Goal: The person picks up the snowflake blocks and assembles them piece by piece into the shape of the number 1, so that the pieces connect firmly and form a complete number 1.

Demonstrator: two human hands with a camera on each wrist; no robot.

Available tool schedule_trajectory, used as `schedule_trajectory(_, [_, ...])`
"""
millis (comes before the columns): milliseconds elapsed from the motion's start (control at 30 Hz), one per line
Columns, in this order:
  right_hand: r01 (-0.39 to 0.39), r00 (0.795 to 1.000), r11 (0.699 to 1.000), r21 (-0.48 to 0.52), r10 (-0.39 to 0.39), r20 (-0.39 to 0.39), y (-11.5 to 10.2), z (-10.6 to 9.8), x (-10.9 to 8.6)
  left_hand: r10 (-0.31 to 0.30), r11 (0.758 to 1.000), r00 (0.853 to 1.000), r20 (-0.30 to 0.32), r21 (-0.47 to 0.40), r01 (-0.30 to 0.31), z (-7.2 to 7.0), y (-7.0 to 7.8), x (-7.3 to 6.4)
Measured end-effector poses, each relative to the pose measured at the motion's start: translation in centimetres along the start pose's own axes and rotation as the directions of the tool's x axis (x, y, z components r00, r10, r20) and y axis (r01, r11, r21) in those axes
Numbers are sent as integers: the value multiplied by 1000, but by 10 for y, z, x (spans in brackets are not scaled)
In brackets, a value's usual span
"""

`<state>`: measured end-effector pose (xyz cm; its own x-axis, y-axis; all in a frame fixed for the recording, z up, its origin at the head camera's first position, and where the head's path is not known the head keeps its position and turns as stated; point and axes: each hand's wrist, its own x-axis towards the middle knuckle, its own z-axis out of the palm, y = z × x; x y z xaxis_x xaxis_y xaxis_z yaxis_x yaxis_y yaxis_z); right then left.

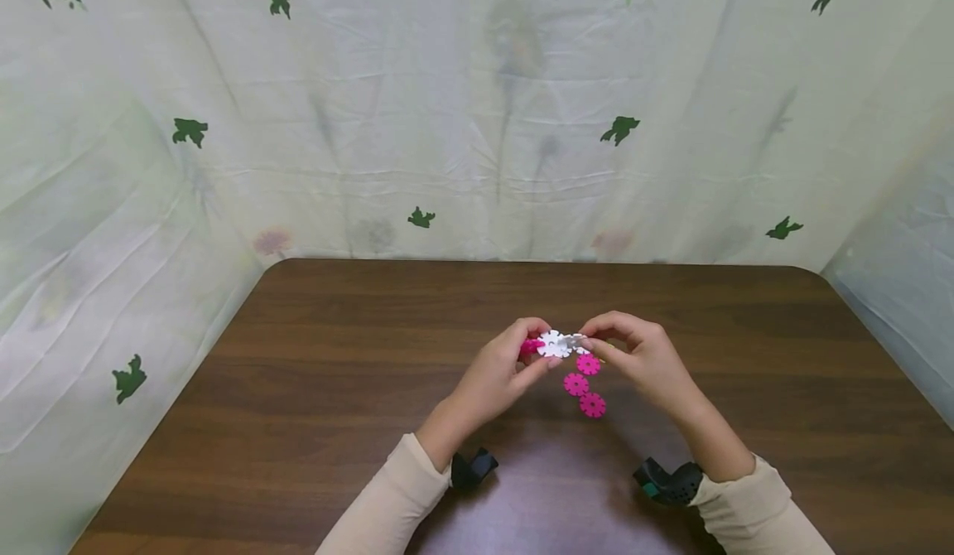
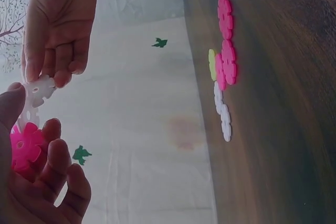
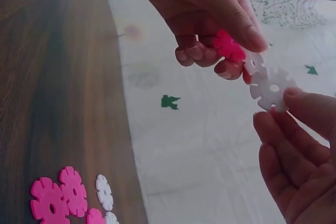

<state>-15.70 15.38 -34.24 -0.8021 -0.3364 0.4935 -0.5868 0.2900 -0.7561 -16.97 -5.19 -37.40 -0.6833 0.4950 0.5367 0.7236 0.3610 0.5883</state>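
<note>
In the head view my left hand (image 1: 495, 373) grips a pink notched flower disc (image 1: 531, 346) and a white flower disc (image 1: 553, 345) beside it. My right hand (image 1: 648, 358) pinches a second white flower disc (image 3: 264, 94) between thumb and fingertips. In the right wrist view the two white discs touch at their edges, raised above the table. Whether they are fully slotted together I cannot tell. The left thumb covers part of the nearer white disc in that view.
On the brown table (image 1: 335, 389) lie several pink flower discs (image 1: 592, 406), a yellow-green disc (image 2: 212, 64) and white discs (image 2: 226, 123), close together below the hands. A pale curtain (image 1: 462, 108) with green bird shapes hangs behind. Each wrist wears a black device (image 1: 669, 483).
</note>
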Motion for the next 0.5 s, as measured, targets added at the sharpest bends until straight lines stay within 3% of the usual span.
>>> schedule_trajectory(200, [-72, 997, 997, -16, 72, -4, -13, 0, 1, 8, 1000, 1000, -26, 16, -7, 0, -1, 1])
schedule_trajectory(500, [-103, 995, 994, 46, 102, 22, -8, 2, 1, 46, 999, 997, -65, 16, -45, -1, -3, 1])
